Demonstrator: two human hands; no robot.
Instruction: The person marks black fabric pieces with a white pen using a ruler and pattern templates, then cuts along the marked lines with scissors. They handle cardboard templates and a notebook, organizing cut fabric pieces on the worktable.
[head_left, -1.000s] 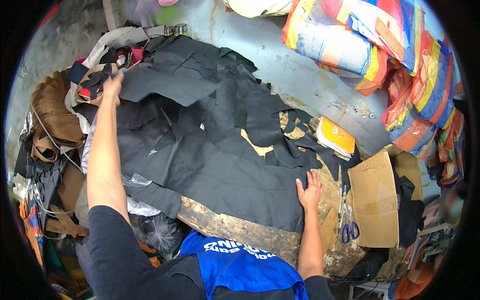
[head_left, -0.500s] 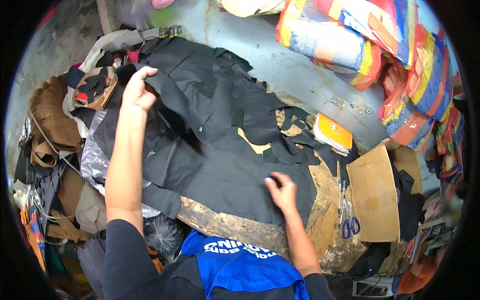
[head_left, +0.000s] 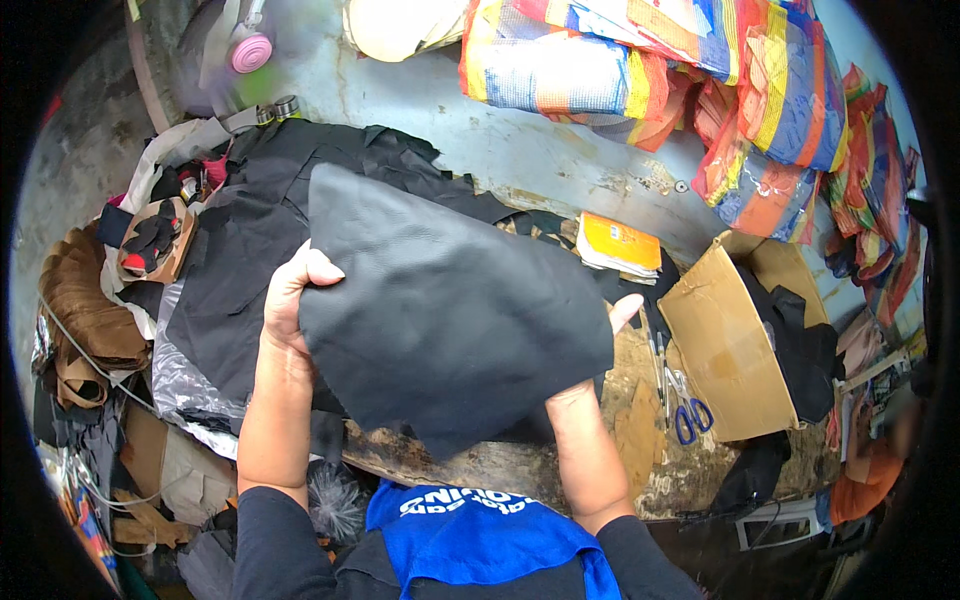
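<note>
A broad piece of black leather (head_left: 450, 320), smooth and slightly grained, is held up in front of me, above the worn wooden table. My left hand (head_left: 295, 290) grips its left edge, thumb on top and fingers out of sight underneath. At the right edge my right hand (head_left: 626, 312) supports it from below; only the thumb and wrist show, the leather covering the rest. Behind it, more black leather sheets (head_left: 240, 240) lie spread and overlapping across the table.
Right of the leather are blue-handled scissors (head_left: 690, 415), pens (head_left: 660, 375) and an open cardboard box (head_left: 725, 345) with black scraps. An orange-covered notebook (head_left: 618, 245) lies farther back. Striped woven bags (head_left: 600, 75) pile up at the far right; brown material (head_left: 90, 300) sits left.
The leather has been lifted off the pile and now spans both hands. My left hand has come nearer, and my right hand has gone from resting over the sheets to under the piece.
</note>
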